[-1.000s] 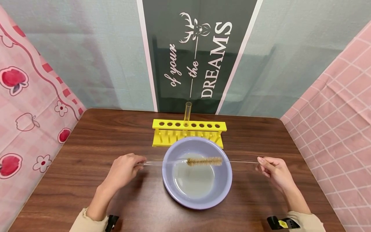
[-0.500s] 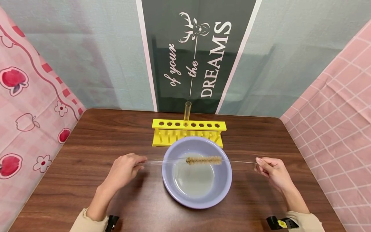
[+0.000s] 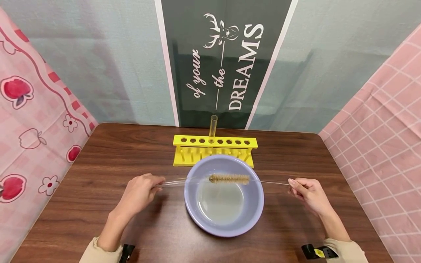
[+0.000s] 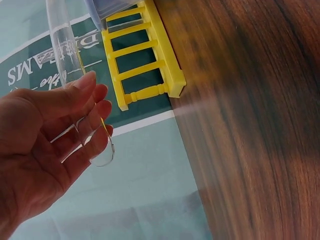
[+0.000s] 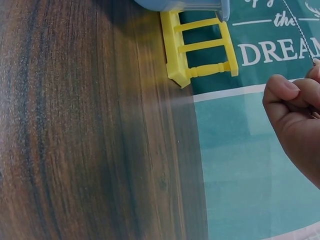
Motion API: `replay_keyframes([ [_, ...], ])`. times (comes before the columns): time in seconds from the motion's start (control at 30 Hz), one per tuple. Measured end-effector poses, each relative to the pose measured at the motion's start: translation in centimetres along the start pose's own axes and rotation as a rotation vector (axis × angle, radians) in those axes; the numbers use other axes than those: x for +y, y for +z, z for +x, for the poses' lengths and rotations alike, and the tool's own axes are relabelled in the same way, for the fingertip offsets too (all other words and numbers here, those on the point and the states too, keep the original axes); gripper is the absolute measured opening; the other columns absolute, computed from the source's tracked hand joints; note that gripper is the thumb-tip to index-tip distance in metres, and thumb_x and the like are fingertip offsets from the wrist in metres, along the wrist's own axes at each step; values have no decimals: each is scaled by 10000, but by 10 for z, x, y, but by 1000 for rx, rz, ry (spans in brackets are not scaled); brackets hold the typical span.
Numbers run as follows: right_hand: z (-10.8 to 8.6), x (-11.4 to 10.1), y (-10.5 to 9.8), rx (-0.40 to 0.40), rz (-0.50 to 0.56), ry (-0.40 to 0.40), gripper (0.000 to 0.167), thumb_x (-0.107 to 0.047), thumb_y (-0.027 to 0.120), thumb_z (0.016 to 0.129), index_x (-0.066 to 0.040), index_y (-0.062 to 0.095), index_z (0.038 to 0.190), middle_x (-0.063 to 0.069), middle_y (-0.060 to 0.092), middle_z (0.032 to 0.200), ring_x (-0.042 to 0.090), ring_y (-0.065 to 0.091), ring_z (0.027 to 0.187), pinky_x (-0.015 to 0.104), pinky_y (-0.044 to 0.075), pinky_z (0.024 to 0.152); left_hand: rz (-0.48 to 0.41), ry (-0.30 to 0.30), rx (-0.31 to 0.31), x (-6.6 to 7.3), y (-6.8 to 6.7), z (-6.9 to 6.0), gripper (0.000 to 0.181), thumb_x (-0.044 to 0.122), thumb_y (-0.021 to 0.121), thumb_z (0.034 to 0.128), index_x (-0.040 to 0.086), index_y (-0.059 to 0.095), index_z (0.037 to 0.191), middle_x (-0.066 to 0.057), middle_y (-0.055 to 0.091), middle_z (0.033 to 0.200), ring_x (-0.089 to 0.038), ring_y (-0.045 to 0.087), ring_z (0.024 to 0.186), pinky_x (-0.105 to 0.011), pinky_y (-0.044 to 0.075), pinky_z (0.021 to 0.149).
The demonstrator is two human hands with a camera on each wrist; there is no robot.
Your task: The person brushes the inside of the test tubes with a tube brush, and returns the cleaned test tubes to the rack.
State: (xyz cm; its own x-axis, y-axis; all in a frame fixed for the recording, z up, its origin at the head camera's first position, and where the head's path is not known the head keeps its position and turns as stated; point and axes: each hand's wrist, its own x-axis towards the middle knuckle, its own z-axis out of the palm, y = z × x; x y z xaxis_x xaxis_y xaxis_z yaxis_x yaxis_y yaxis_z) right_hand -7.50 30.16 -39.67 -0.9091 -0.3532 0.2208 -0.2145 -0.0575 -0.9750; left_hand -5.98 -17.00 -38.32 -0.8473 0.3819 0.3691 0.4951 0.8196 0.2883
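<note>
My left hand (image 3: 139, 193) grips a clear glass tube (image 3: 175, 182) near its end, at the left of the purple basin (image 3: 190, 215). In the left wrist view the tube's rounded end (image 4: 103, 159) shows beyond the fingers. At the basin's right, my right hand (image 3: 310, 195) pinches the thin wire handle (image 3: 273, 182) of a brush. Its tan bristles (image 3: 230, 178) hang over the basin, and their left tip is at the tube's far end; whether it is inside is hard to tell. Twisted wire (image 5: 301, 32) rises from the right hand (image 5: 297, 115) in the right wrist view.
Behind the basin, touching or close to it, stands a yellow rack (image 3: 215, 141) with one upright glass tube (image 3: 213, 128). Cloudy liquid (image 3: 220, 202) lies in the basin. Patterned cloths hang behind and at both sides of the wooden table (image 3: 82, 175).
The brush has shifted slightly left and away from me, with my right hand a little further left. The tube's far end has tilted slightly away too; my left hand has barely moved.
</note>
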Motion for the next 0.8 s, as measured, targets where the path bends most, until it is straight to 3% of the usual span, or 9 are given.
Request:
replay_keyframes([
  [0.23,1,-1,2,-12,-40,-18,322,137,366,910,27,429,614,119,283,528,252,256,492,349,257,479,8,14,-25,4,4,1,275,-58,739,615,134,677,802,52,609,677,-159,585,648,-349,428,477],
  [0.43,5,2,13,40,-164,-16,335,132,403,899,2,442,592,95,303,501,227,216,436,321,183,378,-9,42,31,9,9,4,251,-20,769,624,95,695,834,11,636,707,-160,590,645,-346,449,500],
  [0.6,11,1,25,107,-350,13,347,97,463,890,-37,463,570,72,325,474,155,243,398,310,194,348,-4,28,60,14,7,8,256,-17,769,631,72,702,861,-17,653,732,-178,596,662,-364,460,515],
  [0.8,23,-6,42,96,-481,26,350,72,513,876,-63,467,557,60,370,487,70,312,435,289,257,381,21,69,59,25,6,15,264,-30,756,635,77,697,869,-3,654,738,-180,596,684,-366,463,516],
])
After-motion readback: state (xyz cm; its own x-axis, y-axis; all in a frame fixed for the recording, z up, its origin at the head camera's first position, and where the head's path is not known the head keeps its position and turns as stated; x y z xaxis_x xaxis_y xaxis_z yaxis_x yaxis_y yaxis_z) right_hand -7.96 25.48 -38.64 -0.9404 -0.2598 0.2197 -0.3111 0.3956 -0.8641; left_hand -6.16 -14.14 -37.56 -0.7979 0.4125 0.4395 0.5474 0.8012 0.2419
